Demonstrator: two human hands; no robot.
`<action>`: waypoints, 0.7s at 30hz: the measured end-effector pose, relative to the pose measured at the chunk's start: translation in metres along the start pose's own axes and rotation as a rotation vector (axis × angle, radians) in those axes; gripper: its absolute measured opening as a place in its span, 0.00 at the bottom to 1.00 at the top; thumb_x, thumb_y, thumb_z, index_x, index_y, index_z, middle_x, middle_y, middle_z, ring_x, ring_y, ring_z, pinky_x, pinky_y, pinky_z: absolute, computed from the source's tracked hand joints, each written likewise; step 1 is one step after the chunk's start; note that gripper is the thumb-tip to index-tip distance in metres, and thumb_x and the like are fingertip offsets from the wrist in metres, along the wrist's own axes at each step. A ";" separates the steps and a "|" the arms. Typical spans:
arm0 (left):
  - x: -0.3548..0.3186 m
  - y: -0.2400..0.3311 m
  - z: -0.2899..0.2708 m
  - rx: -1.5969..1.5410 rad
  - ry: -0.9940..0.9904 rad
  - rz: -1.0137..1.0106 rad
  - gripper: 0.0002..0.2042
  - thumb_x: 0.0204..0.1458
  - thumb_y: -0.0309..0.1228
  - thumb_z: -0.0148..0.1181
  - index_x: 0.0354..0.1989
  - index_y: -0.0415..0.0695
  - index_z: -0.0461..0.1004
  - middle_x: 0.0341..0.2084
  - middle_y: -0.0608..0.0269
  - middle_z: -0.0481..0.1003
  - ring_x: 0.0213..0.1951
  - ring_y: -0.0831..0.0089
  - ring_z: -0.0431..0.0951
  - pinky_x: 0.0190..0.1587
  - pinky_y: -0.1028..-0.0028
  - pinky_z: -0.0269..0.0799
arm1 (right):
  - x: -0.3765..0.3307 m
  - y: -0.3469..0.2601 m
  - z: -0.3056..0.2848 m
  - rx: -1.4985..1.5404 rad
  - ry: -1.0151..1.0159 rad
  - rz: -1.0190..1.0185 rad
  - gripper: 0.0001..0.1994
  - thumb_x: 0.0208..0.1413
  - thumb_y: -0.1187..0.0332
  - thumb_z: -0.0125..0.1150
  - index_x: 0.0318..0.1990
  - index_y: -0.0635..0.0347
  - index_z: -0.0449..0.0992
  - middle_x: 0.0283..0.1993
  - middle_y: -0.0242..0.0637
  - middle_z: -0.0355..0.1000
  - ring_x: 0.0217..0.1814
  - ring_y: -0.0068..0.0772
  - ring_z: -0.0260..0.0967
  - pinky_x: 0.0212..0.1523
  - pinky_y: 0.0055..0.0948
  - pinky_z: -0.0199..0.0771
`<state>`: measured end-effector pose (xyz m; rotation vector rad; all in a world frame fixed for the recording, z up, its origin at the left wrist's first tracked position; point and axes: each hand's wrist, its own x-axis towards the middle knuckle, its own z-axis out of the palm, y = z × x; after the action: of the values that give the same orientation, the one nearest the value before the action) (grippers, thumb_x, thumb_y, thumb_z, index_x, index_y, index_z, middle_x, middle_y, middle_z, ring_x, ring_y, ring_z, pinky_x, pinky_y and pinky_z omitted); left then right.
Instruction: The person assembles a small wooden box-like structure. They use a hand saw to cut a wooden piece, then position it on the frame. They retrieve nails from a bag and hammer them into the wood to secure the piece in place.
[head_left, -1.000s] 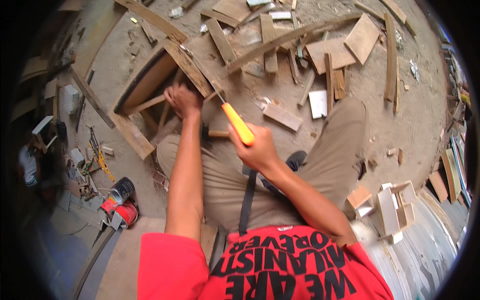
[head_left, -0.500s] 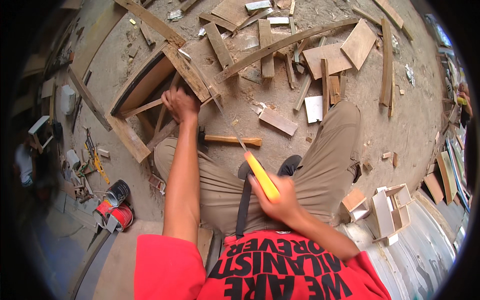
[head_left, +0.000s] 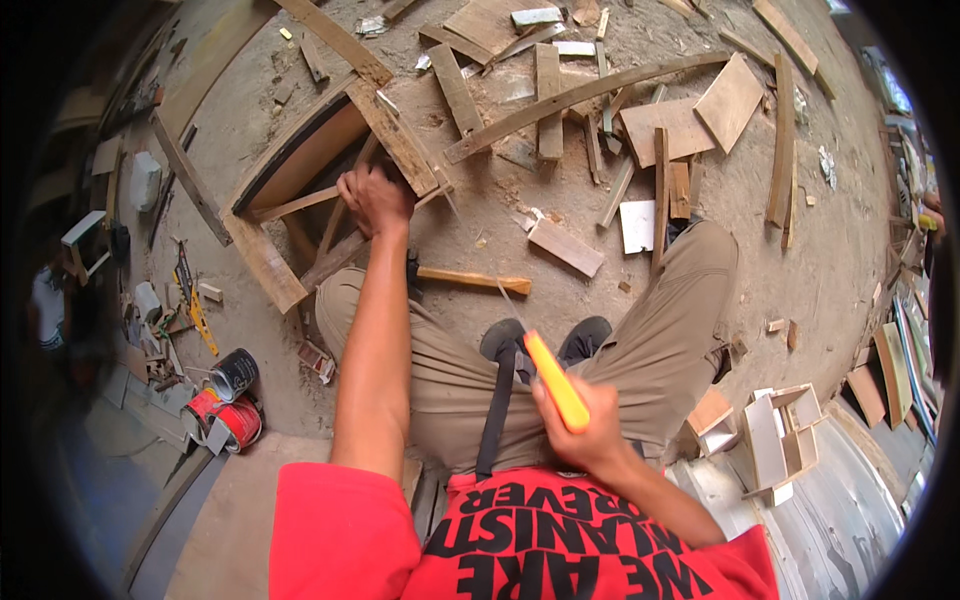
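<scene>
My right hand (head_left: 582, 420) is closed around the yellow-orange handle of a handsaw (head_left: 553, 380). Its thin blade, partly blurred, slants up and left toward the near right corner of a wooden frame (head_left: 395, 140). Whether the teeth touch the wood there I cannot tell. My left hand (head_left: 378, 203) grips the frame on its inner side, fingers bent over a slat and partly hidden. The frame leans against my left leg, with a curved dark-edged panel and crossing slats inside. A hammer (head_left: 475, 280) with a wooden handle lies between my legs, its head partly covered by my knee.
Wood offcuts (head_left: 565, 247) and a long curved strip (head_left: 590, 95) litter the ground ahead. Paint cans (head_left: 235, 373) and a yellow handsaw-like tool (head_left: 193, 300) lie at left. A small white wooden box structure (head_left: 783, 440) stands at right. Another person's hand shows at the far right edge.
My right hand has drawn the saw back toward me and to the right. My left hand keeps its hold on the frame. The whole view has shifted slightly.
</scene>
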<state>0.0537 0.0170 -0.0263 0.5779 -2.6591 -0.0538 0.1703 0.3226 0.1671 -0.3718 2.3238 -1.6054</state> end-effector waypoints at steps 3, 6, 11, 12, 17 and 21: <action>0.005 0.003 0.008 0.040 -0.068 0.013 0.10 0.46 0.32 0.55 0.25 0.40 0.82 0.34 0.50 0.77 0.45 0.54 0.73 0.63 0.59 0.59 | 0.087 0.043 0.048 -0.026 0.062 0.013 0.12 0.62 0.66 0.64 0.29 0.66 0.77 0.19 0.45 0.69 0.15 0.40 0.63 0.20 0.38 0.61; 0.008 -0.014 0.022 0.053 -0.015 0.011 0.10 0.46 0.30 0.54 0.24 0.39 0.81 0.33 0.50 0.77 0.45 0.55 0.73 0.63 0.59 0.59 | 0.099 0.036 0.062 0.027 0.060 0.021 0.12 0.61 0.66 0.65 0.29 0.66 0.78 0.19 0.45 0.70 0.15 0.37 0.64 0.20 0.35 0.63; 0.003 0.001 -0.001 0.000 -0.070 -0.027 0.11 0.50 0.31 0.55 0.26 0.38 0.81 0.34 0.49 0.77 0.47 0.54 0.73 0.64 0.58 0.57 | -0.009 -0.004 -0.007 0.035 -0.015 0.080 0.07 0.57 0.74 0.66 0.41 0.70 0.81 0.21 0.44 0.73 0.19 0.32 0.74 0.24 0.30 0.71; 0.000 -0.004 0.002 0.021 -0.056 -0.017 0.11 0.50 0.32 0.55 0.26 0.38 0.81 0.35 0.49 0.77 0.47 0.54 0.73 0.65 0.58 0.56 | -0.010 -0.014 -0.013 0.080 -0.020 0.109 0.09 0.57 0.76 0.66 0.43 0.70 0.82 0.21 0.44 0.74 0.20 0.32 0.75 0.24 0.28 0.72; 0.008 0.005 0.003 0.023 -0.087 -0.029 0.11 0.49 0.33 0.57 0.26 0.37 0.82 0.36 0.48 0.77 0.48 0.53 0.73 0.66 0.58 0.55 | 0.114 0.035 0.050 0.060 0.057 0.073 0.18 0.61 0.64 0.66 0.24 0.68 0.72 0.18 0.52 0.64 0.16 0.46 0.53 0.20 0.40 0.59; -0.009 -0.011 0.015 0.036 -0.068 -0.018 0.12 0.48 0.34 0.58 0.26 0.37 0.82 0.38 0.48 0.77 0.50 0.51 0.72 0.66 0.59 0.55 | 0.040 0.019 0.032 0.090 0.059 0.019 0.15 0.60 0.65 0.66 0.26 0.66 0.74 0.19 0.46 0.69 0.14 0.43 0.59 0.20 0.39 0.61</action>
<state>0.0593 0.0101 -0.0452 0.6218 -2.7264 -0.0309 0.1451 0.2869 0.1345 -0.2858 2.2809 -1.7267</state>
